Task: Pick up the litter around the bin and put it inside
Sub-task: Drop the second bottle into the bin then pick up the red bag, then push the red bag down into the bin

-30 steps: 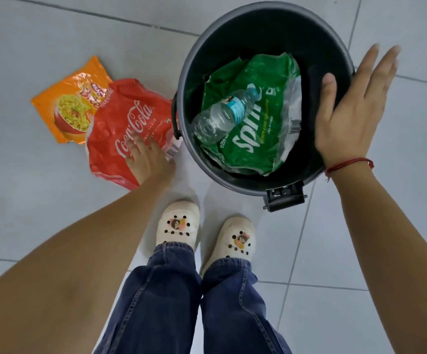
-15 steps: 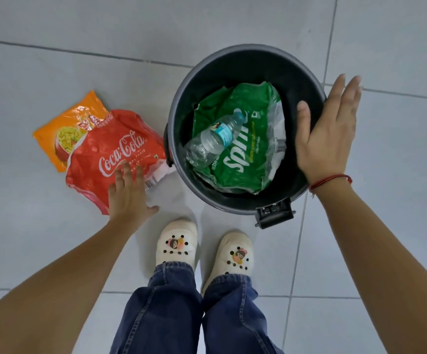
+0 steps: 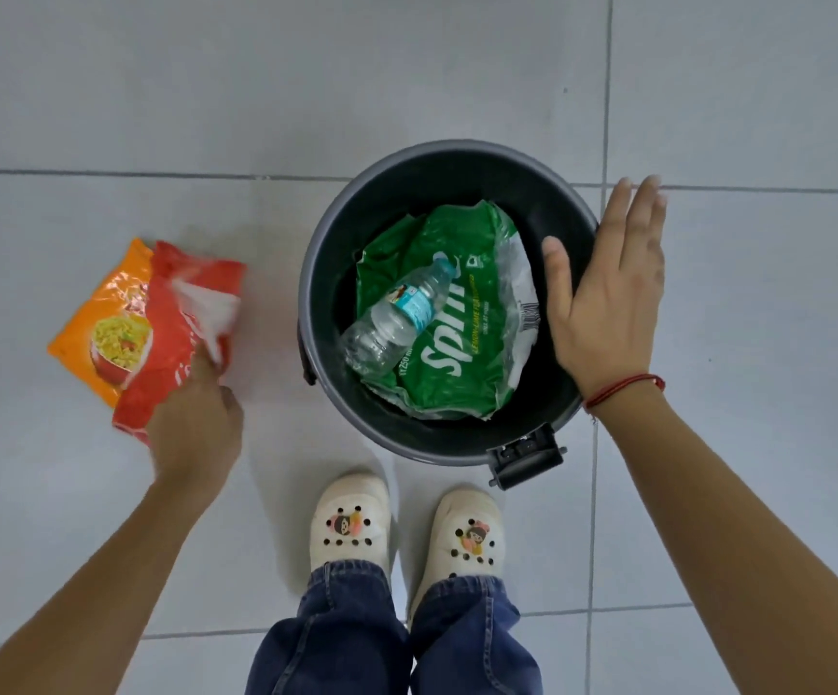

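A round dark grey bin (image 3: 326,253) stands open on the tiled floor, with a green Sprite wrapper (image 3: 462,363) and a clear plastic bottle (image 3: 397,318) inside. Left of it, my left hand (image 3: 196,423) is shut on the lower edge of a crumpled red Coca-Cola wrapper (image 3: 176,333), which is folded and lifted off the floor. An orange noodle packet (image 3: 106,333) lies flat on the floor, partly under the red wrapper. My right hand (image 3: 607,293) hovers flat and open over the bin's right rim, holding nothing.
The bin's black foot pedal (image 3: 527,456) sticks out toward my feet. My two white clogs (image 3: 402,529) stand just in front of the bin. Pale grey floor tiles (image 3: 156,92) surround everything.
My left hand has closed on the red wrapper and pulled it up, so it now folds over instead of lying flat. The view has risen away from the floor.
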`<state>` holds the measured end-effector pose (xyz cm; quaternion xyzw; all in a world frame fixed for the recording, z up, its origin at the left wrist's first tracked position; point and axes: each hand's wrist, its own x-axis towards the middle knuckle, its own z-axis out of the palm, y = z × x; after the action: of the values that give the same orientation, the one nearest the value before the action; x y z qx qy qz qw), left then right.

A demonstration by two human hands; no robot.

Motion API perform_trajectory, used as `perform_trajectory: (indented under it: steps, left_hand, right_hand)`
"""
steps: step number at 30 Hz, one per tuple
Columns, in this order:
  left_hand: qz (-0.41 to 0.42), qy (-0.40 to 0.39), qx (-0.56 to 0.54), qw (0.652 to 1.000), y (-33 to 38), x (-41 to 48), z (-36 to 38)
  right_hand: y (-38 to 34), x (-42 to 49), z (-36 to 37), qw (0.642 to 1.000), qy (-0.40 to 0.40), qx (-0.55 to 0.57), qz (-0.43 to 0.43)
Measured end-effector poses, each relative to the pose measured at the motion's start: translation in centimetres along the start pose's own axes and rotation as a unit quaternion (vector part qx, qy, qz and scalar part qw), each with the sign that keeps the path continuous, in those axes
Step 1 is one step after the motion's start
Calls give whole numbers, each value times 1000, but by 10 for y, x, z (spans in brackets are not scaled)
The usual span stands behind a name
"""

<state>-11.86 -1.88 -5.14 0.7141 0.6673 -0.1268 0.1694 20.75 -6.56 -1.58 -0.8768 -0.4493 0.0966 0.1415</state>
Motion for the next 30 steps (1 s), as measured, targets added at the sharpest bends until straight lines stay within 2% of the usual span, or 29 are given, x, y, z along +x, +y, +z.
perform_trajectory:
  steps: [2,4,5,7,9,11,13,15,19,21,24,27,29,30]
  left_hand:
    - [-29,77,-32,996,10,-18,-46]
    - [-16,135,-69,988,27,-45,-95]
    - [15,144,-87,986,40,-60,-116]
    - [130,136,-93,978,69,-79,-142]
    - [267,90,-23,959,102,-79,-138]
    - [325,-34,69,942,128,-63,-117]
    - [327,-146,140,923,139,-36,-89]
    - [333,-188,187,905,147,-12,-63]
    - [307,-345,182,868,172,17,-23]
    - [310,-358,178,863,182,23,-6]
    - [326,-328,159,872,189,25,8]
    - [308,-330,135,882,197,21,-5]
    - [303,-308,85,898,199,11,-25]
    - [318,-269,32,908,196,4,-37]
  right_hand:
    - [-1,0,0,1000,-15,16,8]
    - [-1,0,-3,998,-28,52,18]
    - [0,-1,-2,996,-38,79,22]
    - [2,-2,-3,987,-56,149,35]
    - [5,-2,-4,975,-64,205,54]
    - [7,-1,-4,967,-62,236,72]
    - [8,-2,-5,964,-61,245,80]
    - [8,-2,-4,964,-62,247,81]
    - [7,-2,-2,972,-71,217,64]
    - [7,-1,-1,975,-62,205,59]
    - [6,-2,-2,980,-56,184,50]
    - [2,-2,-5,985,-58,156,35]
    - [-1,-1,-7,990,-55,131,20]
    - [-2,-1,-7,992,-53,114,10]
